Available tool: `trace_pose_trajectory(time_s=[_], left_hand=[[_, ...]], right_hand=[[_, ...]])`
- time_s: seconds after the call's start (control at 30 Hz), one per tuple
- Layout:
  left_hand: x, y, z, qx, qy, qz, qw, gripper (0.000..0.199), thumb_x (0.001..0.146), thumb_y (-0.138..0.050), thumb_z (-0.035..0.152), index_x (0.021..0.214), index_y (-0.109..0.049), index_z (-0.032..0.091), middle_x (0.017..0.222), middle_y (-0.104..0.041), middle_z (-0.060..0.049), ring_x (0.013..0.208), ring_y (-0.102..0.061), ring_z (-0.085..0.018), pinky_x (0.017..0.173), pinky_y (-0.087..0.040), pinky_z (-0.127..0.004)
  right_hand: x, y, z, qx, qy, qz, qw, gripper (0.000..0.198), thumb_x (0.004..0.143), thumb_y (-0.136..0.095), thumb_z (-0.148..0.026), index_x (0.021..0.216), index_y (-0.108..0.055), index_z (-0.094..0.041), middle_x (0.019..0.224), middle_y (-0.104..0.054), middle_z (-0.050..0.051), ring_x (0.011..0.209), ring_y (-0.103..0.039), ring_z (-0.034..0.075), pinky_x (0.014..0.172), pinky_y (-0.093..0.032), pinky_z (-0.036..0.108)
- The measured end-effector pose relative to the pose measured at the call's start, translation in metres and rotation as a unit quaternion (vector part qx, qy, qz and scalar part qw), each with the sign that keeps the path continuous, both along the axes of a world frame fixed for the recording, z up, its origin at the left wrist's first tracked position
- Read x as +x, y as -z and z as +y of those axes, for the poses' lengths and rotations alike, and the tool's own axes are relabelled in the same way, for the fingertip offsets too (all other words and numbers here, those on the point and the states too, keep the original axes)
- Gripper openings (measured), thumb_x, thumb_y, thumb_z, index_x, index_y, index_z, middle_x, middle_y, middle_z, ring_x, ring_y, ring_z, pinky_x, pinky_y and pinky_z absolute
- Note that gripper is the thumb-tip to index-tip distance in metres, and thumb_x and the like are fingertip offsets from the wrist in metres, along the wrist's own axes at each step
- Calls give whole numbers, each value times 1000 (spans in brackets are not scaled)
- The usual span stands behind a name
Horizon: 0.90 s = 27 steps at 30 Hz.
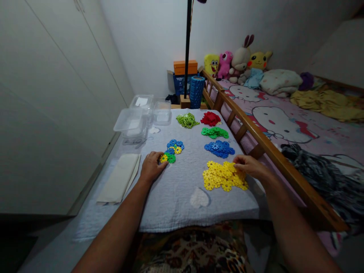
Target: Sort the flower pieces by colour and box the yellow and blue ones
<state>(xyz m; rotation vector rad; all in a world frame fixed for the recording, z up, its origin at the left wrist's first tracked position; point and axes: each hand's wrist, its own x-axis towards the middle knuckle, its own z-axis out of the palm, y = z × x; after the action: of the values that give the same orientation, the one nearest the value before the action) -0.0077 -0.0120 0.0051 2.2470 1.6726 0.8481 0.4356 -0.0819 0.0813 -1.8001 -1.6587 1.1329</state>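
My left hand (152, 165) has its fingers curled around the near-left edge of a small joined cluster of notched plastic snowflake discs (170, 150), in blue, yellow and green. The thumb rests by the green one at the front. On the other side, my right hand (250, 167) is at the upper right edge of a pile of yellow snowflake discs (218, 176), thumb and fingers closed at a yellow disc there. Behind that pile lie blue discs (219, 148), green discs (214, 132), red discs (210, 118) and light green discs (187, 120).
Clear plastic boxes (162, 112) and a lid (131, 120) stand at the table's back left. A folded cream cloth (119, 178) lies left of my left arm. The bed's wooden rail (256, 134) runs along the right side. A black pole (187, 49) rises behind the table.
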Motion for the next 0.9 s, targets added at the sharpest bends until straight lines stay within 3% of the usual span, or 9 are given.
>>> trace_pose_trajectory(time_s=[0.3, 0.4, 0.5, 0.6, 0.73, 0.8, 0.9], left_hand=[[0, -1, -1, -10, -2, 5, 1000, 36, 80, -68, 40, 110, -65, 20, 101, -64, -8, 97, -60, -27, 90, -48, -41], [1, -1, -1, -9, -4, 6, 1000, 36, 81, -68, 40, 110, -65, 20, 100, -64, -8, 97, -60, -27, 90, -48, -40], [1, -1, -1, -5, -6, 6, 1000, 34, 81, -67, 40, 109, -65, 20, 101, -64, -8, 97, -60, -27, 90, -48, -40], [1, 0, -1, -5, -6, 6, 1000, 34, 81, -67, 40, 109, -65, 20, 101, -64, -8, 97, -60, -27, 89, -48, -40], [1, 0, -1, -7, -8, 7, 1000, 34, 81, -68, 39, 109, -65, 20, 100, -64, -8, 96, -60, -26, 88, -48, -40], [1, 1, -1, -4, -8, 4, 1000, 34, 81, -68, 39, 109, -65, 20, 100, -64, -8, 97, -60, -26, 88, -48, -39], [0, 2, -1, 0, -7, 1, 1000, 34, 81, -69, 38, 110, -65, 21, 102, -64, -7, 97, -60, -26, 87, -48, -38]], right_hand=[[-5, 16, 3, 32, 8, -101, 994, 15, 69, -58, -30, 75, -63, -17, 67, -60, 0, 62, -55, 15, 55, -38, 25], [-5, 14, 5, 44, 7, -151, 987, 17, 71, -59, -28, 80, -66, -17, 72, -63, 2, 64, -57, 16, 58, -40, 25], [-14, 3, 10, 98, 8, -189, 977, 19, 73, -61, -28, 86, -69, -17, 81, -66, 4, 70, -59, 17, 63, -42, 26], [-42, -12, 23, 142, -30, -182, 972, 19, 79, -62, -29, 91, -69, -17, 88, -68, 5, 77, -61, 18, 68, -43, 27], [-104, -24, 57, 153, -112, -174, 966, 14, 84, -61, -25, 93, -70, -18, 90, -71, 5, 81, -62, 17, 71, -42, 26], [-137, -21, 78, 157, -154, -188, 957, 13, 85, -62, -23, 93, -71, -17, 92, -72, 5, 84, -63, 17, 74, -42, 25], [-178, -9, 111, 147, -159, -215, 952, 15, 86, -63, -22, 97, -72, -17, 100, -73, 7, 92, -64, 17, 79, -42, 24]])
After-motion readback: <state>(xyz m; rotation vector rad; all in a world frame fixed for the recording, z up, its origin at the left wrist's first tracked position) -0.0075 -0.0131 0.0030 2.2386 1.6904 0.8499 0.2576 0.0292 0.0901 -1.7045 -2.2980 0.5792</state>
